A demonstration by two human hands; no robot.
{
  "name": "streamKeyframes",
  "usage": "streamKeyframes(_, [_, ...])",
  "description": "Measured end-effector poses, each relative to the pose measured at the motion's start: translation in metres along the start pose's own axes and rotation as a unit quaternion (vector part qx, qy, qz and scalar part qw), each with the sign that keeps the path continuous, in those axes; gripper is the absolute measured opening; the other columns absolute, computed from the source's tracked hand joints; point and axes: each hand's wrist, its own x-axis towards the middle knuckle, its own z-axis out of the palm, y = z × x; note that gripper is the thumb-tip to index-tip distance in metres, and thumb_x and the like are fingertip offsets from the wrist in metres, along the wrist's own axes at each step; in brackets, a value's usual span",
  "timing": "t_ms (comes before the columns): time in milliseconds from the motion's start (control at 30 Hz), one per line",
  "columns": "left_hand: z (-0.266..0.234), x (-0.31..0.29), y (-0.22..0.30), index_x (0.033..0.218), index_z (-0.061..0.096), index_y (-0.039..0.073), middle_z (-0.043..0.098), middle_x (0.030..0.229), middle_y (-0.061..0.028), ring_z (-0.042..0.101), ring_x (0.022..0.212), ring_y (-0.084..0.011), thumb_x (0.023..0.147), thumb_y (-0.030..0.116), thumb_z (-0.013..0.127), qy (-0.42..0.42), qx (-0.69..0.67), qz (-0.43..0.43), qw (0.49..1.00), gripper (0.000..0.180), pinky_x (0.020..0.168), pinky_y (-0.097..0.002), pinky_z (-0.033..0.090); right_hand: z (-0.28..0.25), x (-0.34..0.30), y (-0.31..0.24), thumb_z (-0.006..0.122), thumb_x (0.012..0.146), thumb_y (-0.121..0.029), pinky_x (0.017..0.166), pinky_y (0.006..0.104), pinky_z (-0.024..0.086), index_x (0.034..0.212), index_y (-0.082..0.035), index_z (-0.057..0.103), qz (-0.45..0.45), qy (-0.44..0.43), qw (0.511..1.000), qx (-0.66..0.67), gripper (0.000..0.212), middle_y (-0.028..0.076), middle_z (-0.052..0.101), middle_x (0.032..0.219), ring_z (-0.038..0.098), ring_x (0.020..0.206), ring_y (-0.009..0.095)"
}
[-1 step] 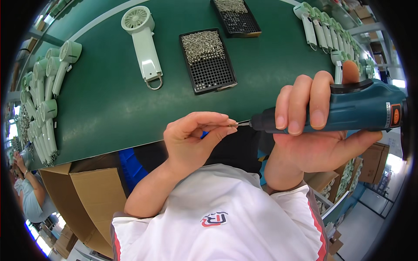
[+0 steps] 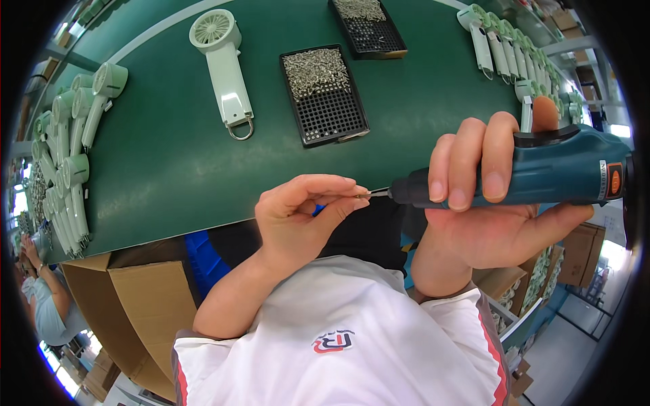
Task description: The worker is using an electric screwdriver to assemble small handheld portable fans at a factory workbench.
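My right hand (image 2: 474,196) is wrapped round a teal electric screwdriver (image 2: 562,169), held level with its dark nose toward the left. From that nose sticks out a thin metal bit (image 2: 380,193). My left hand (image 2: 298,210) pinches the bit's tip between thumb and forefinger; whether a small screw is also there cannot be made out. Beyond my hands, a pale green handheld fan (image 2: 227,78) lies on the green table (image 2: 162,169), its metal ring toward me. To its right is a black tray (image 2: 332,115) with a heap of small screws and a grid of holes.
A second black screw tray (image 2: 379,42) lies farther back. Several fans (image 2: 71,172) are crowded at the left, and more fans (image 2: 504,47) line the far right. An open cardboard box (image 2: 152,291) stands below the table's edge. Another person (image 2: 51,298) is at the far left.
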Motion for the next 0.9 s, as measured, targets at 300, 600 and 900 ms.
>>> streamKeyframes(300, [0.0,-0.001,-0.004,0.113,0.065,-0.008,0.075,0.105,-0.0159,0.076,0.102,-0.0234,0.086,-0.018,0.072,0.016,0.001,0.025,1.0,0.029,0.092,-0.0332,0.063,-0.007,-0.007,0.004,0.053,0.1,-0.067,0.063,0.032,0.048,0.152,-0.003,0.041,-0.016,0.004,1.0,0.02,0.083,0.002,0.054,0.087,0.051,0.067,0.016])
streamKeyframes(600, [0.008,0.005,0.004,0.125,0.059,-0.01,0.072,0.118,-0.0228,0.075,0.106,-0.031,0.088,-0.018,0.07,0.004,-0.056,0.023,0.998,0.039,0.094,-0.0391,0.063,-0.022,-0.01,0.004,0.063,0.101,-0.052,0.058,0.0276,0.045,0.123,0.001,0.058,-0.016,0.219,0.967,0.128,0.058,-0.002,0.05,0.076,0.048,0.062,0.011])
streamKeyframes(900, [0.007,0.003,0.002,0.124,0.06,-0.011,0.071,0.119,-0.0232,0.075,0.105,-0.0307,0.09,-0.017,0.068,-0.016,-0.025,-0.01,1.0,0.035,0.09,-0.0378,0.065,-0.037,-0.013,0.008,0.052,0.103,-0.062,0.059,0.0317,0.042,0.124,-0.004,0.064,-0.007,0.245,0.952,0.185,0.062,-0.003,0.051,0.076,0.044,0.06,0.012])
